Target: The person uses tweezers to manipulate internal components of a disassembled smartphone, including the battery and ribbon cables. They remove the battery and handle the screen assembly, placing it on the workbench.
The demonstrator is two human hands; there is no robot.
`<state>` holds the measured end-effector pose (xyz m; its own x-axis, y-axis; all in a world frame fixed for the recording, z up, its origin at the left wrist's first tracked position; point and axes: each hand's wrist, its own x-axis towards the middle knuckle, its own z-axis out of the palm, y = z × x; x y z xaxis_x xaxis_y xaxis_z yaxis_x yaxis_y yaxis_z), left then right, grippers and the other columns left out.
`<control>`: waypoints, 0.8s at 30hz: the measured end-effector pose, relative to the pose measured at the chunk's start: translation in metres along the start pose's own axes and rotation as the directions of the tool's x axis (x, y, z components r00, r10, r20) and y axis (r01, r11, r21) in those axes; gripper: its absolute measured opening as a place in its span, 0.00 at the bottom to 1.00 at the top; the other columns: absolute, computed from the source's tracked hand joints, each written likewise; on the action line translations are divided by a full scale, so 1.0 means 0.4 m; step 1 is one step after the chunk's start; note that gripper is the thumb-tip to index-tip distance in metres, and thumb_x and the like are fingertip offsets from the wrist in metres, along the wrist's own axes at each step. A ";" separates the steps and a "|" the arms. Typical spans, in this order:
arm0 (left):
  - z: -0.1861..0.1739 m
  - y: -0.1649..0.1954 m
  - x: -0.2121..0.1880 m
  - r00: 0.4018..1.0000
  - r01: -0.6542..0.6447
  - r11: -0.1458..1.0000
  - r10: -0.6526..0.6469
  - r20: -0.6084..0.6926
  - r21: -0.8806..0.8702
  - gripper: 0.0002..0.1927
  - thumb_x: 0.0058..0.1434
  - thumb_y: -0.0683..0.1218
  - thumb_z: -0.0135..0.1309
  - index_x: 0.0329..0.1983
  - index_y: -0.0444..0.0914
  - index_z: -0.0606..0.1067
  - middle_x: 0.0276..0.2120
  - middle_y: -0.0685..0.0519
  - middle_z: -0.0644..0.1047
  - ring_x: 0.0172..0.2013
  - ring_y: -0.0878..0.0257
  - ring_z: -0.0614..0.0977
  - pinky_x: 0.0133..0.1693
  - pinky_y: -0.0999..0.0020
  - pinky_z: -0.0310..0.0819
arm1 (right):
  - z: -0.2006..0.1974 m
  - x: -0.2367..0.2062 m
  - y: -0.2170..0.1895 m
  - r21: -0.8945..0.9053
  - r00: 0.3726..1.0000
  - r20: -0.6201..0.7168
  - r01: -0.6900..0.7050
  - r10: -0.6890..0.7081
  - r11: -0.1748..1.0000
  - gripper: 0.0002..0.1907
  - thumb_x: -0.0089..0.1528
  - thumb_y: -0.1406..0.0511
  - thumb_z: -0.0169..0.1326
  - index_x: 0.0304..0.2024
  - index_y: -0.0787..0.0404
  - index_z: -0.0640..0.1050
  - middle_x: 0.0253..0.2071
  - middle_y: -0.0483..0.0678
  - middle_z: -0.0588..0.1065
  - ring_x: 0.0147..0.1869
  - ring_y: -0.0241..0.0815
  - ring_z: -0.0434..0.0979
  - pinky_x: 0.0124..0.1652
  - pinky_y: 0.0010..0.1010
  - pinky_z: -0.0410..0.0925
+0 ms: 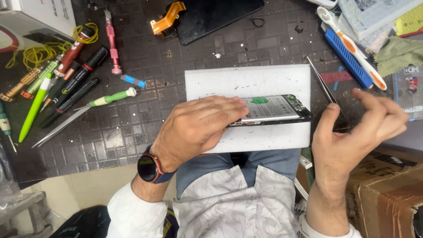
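Opened phone (275,110) on white foam pad (264,81), pinned flat under left hand (198,128). Right hand (361,132), grip half open, pinching thin tweezers (325,86) just beside. Best pressing steadily, lowering tips slowly, wrist braced on worktop (132,132).

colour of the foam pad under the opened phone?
White, speckled with dark debris: the rectangular foam pad beneath the opened black phone. Head view.

pink screwdriver (112,40), green-handled tool (110,98), blue brush (348,58), yellow wire coil (39,50), cardboard box (387,194) at right.
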<state>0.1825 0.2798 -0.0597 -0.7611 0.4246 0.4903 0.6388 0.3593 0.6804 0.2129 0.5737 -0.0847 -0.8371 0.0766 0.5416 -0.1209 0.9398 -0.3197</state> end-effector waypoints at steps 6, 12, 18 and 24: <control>0.001 -0.001 0.000 1.000 -0.023 1.000 0.023 -0.018 0.006 0.12 0.64 0.35 0.59 0.51 0.37 0.79 0.50 0.51 0.83 0.54 0.56 0.85 0.56 0.62 0.78 | -0.013 0.006 -0.010 0.059 0.976 0.146 -0.172 0.162 0.983 0.06 0.70 0.74 0.58 0.49 0.62 0.78 0.45 0.48 0.73 0.51 0.48 0.68 0.57 0.42 0.62; -0.012 0.007 -0.003 0.991 -0.069 0.997 0.074 -0.109 0.047 0.13 0.62 0.33 0.60 0.49 0.34 0.80 0.47 0.47 0.83 0.52 0.55 0.86 0.55 0.61 0.79 | 0.008 -0.004 0.003 -0.010 0.993 0.118 -0.025 0.026 1.000 0.10 0.72 0.78 0.48 0.54 0.68 0.75 0.48 0.56 0.68 0.56 0.53 0.65 0.58 0.43 0.60; -0.011 0.004 -0.016 0.991 -0.064 0.997 0.058 -0.124 -0.042 0.14 0.60 0.32 0.60 0.49 0.34 0.80 0.46 0.48 0.83 0.51 0.55 0.87 0.52 0.65 0.81 | 0.014 -0.013 0.007 0.157 0.996 0.019 -0.093 0.091 0.983 0.06 0.74 0.77 0.36 0.51 0.67 0.65 0.52 0.52 0.60 0.53 0.44 0.62 0.54 0.34 0.60; -0.008 -0.002 -0.020 0.996 -0.064 0.996 0.060 -0.061 -0.063 0.13 0.59 0.33 0.61 0.48 0.32 0.79 0.46 0.47 0.84 0.47 0.56 0.88 0.47 0.67 0.86 | -0.005 -0.012 -0.041 0.690 0.953 -0.010 -0.212 0.302 0.692 0.04 0.80 0.67 0.41 0.52 0.61 0.63 0.46 0.46 0.62 0.42 0.35 0.61 0.43 0.25 0.61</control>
<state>0.1876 0.2735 -0.0624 -0.7270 0.3942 0.5622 0.6775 0.2787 0.6807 0.2199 0.5584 -0.0805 -0.8291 0.3605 0.4273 -0.2738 0.4045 -0.8726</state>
